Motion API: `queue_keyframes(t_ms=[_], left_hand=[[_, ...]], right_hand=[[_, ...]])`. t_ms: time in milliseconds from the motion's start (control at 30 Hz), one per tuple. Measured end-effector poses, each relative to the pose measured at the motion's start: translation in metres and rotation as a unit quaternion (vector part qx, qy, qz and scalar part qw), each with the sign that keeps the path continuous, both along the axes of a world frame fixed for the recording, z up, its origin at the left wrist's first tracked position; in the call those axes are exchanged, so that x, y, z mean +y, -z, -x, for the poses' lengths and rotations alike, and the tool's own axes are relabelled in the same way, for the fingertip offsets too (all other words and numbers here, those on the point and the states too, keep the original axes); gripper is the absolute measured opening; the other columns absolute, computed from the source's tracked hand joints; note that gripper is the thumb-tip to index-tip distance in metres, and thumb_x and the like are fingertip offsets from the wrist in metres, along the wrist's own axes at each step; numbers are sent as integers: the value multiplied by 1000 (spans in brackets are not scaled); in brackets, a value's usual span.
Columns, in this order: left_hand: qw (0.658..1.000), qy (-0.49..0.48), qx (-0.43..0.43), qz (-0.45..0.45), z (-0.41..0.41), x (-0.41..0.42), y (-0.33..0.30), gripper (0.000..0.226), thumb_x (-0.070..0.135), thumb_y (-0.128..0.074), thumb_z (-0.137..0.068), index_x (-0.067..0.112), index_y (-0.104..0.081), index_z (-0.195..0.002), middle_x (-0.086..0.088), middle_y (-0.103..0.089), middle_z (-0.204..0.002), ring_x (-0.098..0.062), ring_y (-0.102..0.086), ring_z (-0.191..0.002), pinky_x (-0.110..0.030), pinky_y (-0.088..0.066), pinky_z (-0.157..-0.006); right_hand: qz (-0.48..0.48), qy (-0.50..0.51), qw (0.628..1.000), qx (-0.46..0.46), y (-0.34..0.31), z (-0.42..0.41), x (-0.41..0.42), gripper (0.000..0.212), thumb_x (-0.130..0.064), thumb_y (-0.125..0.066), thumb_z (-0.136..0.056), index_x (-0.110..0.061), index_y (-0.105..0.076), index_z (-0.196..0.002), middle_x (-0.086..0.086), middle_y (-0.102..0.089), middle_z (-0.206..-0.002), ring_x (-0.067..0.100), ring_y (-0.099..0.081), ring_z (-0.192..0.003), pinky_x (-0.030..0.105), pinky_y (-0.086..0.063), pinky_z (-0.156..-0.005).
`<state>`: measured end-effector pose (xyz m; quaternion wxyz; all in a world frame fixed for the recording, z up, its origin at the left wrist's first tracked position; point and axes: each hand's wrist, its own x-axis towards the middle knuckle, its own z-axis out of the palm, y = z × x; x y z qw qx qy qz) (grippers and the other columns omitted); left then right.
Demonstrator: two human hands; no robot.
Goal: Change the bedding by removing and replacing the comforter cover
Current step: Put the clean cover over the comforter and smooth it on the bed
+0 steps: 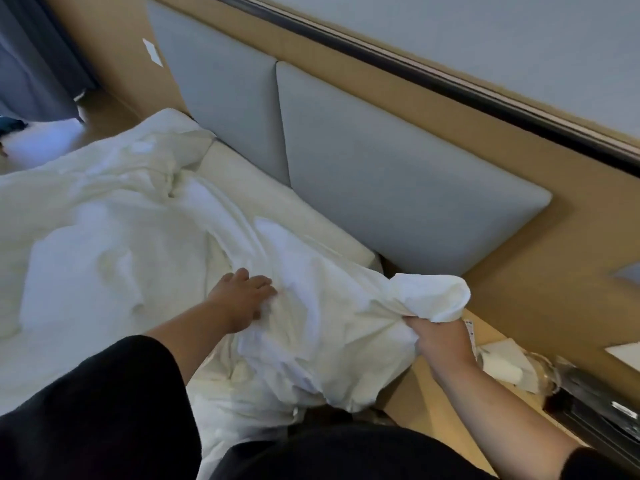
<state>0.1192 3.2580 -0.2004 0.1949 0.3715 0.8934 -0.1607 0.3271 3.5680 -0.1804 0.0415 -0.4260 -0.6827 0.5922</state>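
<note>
A white comforter in its cover [121, 230] lies rumpled across the bed, its near corner bunched at the bed's right side. My right hand [438, 339] grips that bunched corner [429, 296] and holds it up just off the mattress edge. My left hand [242, 301] rests on the cloth further left, fingers spread and pressing into the folds. A strip of bare mattress sheet [277, 216] shows along the headboard.
A grey padded headboard [381, 188] on tan wood panelling runs behind the bed. To the right stands a wooden bedside table [436, 403] with tissues [505, 365] and dark objects. Dark curtains [34, 64] hang at far left.
</note>
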Motion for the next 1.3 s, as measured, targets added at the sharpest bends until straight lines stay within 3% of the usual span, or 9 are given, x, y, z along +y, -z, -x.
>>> queue_keyframes(t_ms=[167,300,500,700,833,967,1067,1167,1300], left_hand=[[992,128,3,3,23,5,-8,26,32,-41,-103,29,-59,-121,7,-60,-132,-19,-40,-139,-41,-15,-122],[998,29,-47,25,30,-15,-38,36,48,-29,-102,31,-57,-117,4,-67,-99,-19,-60,-90,-35,-48,-87],[964,-219,-120,92,13,-108,-71,66,72,-21,-95,29,-60,-127,4,-61,-130,-18,-54,-121,-37,-40,-101],[922,-356,-113,102,-67,-143,-16,66,56,-45,-89,13,-41,-139,-11,-48,-138,-31,-52,-121,-41,-43,-103],[934,-303,-167,93,-80,-107,11,63,41,-48,-93,8,-35,-145,-14,-39,-148,-30,-45,-133,-37,-39,-109],[965,-238,-98,-55,-53,-59,-7,21,41,-45,-97,27,-56,-109,-1,-60,-121,-24,-58,-109,-36,-46,-89],[971,-160,-38,-173,-25,-31,-25,57,51,-60,-90,26,-44,-140,3,-47,-142,-24,-46,-130,-38,-40,-105],[977,-108,-103,-153,-1,-2,-35,73,58,-58,-90,31,-30,-152,8,-33,-156,-19,-29,-143,-38,-25,-117],[967,-121,-190,-116,17,14,-36,25,52,-60,-90,36,-57,-109,9,-59,-118,-18,-53,-113,-34,-41,-97]], right_hand=[[-14,-44,999,16,-1,5,6,25,-42,-76,-78,-61,-64,-91,-17,-71,-91,17,-66,-91,45,-58,-83],[-11,-38,998,45,-10,13,9,33,-45,-78,-76,-64,-62,-98,-26,-69,-96,14,-65,-98,36,-53,-81],[-94,-161,976,110,-32,43,-8,54,-23,-77,-85,-72,-57,-94,-40,-64,-90,-11,-55,-89,21,-45,-73],[-53,-353,929,96,-26,46,-37,41,-20,-74,-88,-51,-61,-111,-28,-64,-110,-6,-60,-107,16,-48,-89],[-11,-332,938,97,-21,34,-30,40,-18,-76,-87,-41,-66,-117,-19,-71,-114,-1,-64,-109,26,-52,-92],[-19,-246,961,121,-29,19,-12,35,-8,-74,-87,-34,-68,-110,-21,-72,-104,-2,-67,-100,13,-51,-78],[-43,-217,969,112,-36,8,-1,34,0,-70,-87,-20,-67,-116,-10,-72,-108,6,-65,-105,18,-49,-82],[-56,-236,964,104,-41,-1,5,33,-2,-71,-88,-22,-67,-113,-12,-69,-108,-7,-63,-99,8,-47,-79],[-63,-237,966,78,-43,-10,6,31,-11,-73,-88,-37,-63,-102,-31,-69,-89,-23,-58,-87,-4,-40,-67]])
